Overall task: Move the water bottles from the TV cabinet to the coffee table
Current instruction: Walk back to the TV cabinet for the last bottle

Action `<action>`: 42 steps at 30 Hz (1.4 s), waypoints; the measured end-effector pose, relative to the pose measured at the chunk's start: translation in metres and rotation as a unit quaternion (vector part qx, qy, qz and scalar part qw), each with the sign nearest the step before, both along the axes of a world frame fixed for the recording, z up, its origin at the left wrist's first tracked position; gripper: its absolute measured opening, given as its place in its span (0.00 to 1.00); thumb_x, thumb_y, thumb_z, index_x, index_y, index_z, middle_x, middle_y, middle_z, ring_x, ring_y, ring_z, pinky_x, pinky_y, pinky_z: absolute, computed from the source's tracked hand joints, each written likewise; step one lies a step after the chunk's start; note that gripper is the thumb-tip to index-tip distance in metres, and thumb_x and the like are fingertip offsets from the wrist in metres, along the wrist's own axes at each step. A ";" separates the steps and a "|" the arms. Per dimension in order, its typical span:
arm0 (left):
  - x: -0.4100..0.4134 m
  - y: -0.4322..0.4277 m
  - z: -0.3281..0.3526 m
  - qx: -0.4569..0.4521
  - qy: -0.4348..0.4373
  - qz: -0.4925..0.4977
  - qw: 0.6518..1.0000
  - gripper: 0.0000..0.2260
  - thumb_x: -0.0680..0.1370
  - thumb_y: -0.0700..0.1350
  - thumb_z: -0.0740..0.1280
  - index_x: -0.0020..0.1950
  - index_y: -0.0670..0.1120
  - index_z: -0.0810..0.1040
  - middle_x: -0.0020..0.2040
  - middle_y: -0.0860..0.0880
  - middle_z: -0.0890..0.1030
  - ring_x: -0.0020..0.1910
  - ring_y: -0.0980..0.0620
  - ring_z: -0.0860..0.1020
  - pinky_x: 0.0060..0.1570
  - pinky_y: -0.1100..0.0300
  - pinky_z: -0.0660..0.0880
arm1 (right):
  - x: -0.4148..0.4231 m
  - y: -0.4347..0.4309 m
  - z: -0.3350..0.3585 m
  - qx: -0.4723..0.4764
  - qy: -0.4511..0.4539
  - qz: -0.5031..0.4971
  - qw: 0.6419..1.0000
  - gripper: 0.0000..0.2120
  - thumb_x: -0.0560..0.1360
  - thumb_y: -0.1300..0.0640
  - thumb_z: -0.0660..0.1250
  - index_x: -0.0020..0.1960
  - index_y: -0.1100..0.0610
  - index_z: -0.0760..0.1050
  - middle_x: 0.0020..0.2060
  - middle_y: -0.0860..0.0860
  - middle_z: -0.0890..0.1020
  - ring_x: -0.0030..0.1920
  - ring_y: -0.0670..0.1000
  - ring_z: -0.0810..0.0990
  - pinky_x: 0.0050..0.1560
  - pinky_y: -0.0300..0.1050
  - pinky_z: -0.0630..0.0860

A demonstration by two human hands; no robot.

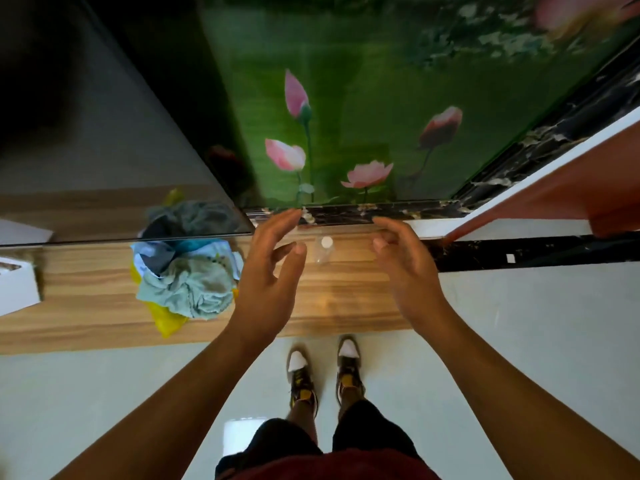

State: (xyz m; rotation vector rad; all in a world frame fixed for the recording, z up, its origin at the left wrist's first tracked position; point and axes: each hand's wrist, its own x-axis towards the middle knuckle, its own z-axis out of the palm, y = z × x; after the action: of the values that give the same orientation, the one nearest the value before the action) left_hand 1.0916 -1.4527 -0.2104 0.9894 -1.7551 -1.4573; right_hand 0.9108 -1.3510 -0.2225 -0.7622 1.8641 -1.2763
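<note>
Surface: wood-grain TV cabinet (104, 306) under my arms, pale glossy floor (104, 410) below it.
Bottle: one clear water bottle (324, 251) stands near the cabinet's back edge, between my two hands.
Bottle axis: upright, long axis vertical, white cap (326, 242) pointing up toward me; I see it almost end-on.
Left hand: my left hand (268, 271) hovers just left of the bottle, fingers spread and gently curved, thumb apart, holding nothing and not touching it.
Right hand: my right hand (405, 261) hovers just right of the bottle, fingers loosely curled, empty, a gap to the bottle.
Beside: a heap of crumpled cloths (187, 271) on a yellow bag lies left of my left hand.
Behind: dark TV screen (104, 150) at left, a green wall panel with pink lotus flowers (346, 116) straight ahead.
Below: my shoes (325, 372) on the floor.
</note>
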 end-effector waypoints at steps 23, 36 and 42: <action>-0.021 -0.035 -0.235 0.066 -0.078 0.053 0.993 0.16 0.80 0.54 0.60 0.68 0.59 0.73 0.69 0.50 0.76 0.70 0.54 0.75 0.60 0.71 0.72 | -0.026 -0.128 -0.348 0.291 0.361 0.261 0.847 0.25 0.80 0.47 0.67 0.72 0.47 0.61 0.62 0.58 0.75 0.60 0.60 0.78 0.49 0.57 0.81; 0.001 -0.040 -0.125 0.039 -0.050 0.061 0.996 0.15 0.80 0.55 0.61 0.67 0.60 0.73 0.69 0.50 0.76 0.70 0.59 0.74 0.59 0.74 0.71 | -0.016 -0.097 -0.171 0.143 0.356 0.175 0.907 0.17 0.78 0.44 0.69 0.62 0.50 0.72 0.54 0.52 0.81 0.53 0.55 0.81 0.49 0.53 0.81; 0.021 -0.023 -0.016 0.012 -0.009 0.035 0.999 0.16 0.79 0.55 0.62 0.67 0.62 0.73 0.69 0.51 0.76 0.69 0.57 0.74 0.60 0.72 0.71 | 0.004 -0.063 -0.018 0.055 0.306 0.118 0.943 0.12 0.76 0.47 0.73 0.55 0.49 0.75 0.49 0.48 0.80 0.48 0.52 0.79 0.45 0.54 0.78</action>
State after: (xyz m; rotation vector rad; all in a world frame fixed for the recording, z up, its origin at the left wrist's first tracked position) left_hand 1.1130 -1.4753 -0.2266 1.0692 -1.7018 -1.4316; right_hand 0.9144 -1.4142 -0.2405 -1.3905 2.2083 -0.8218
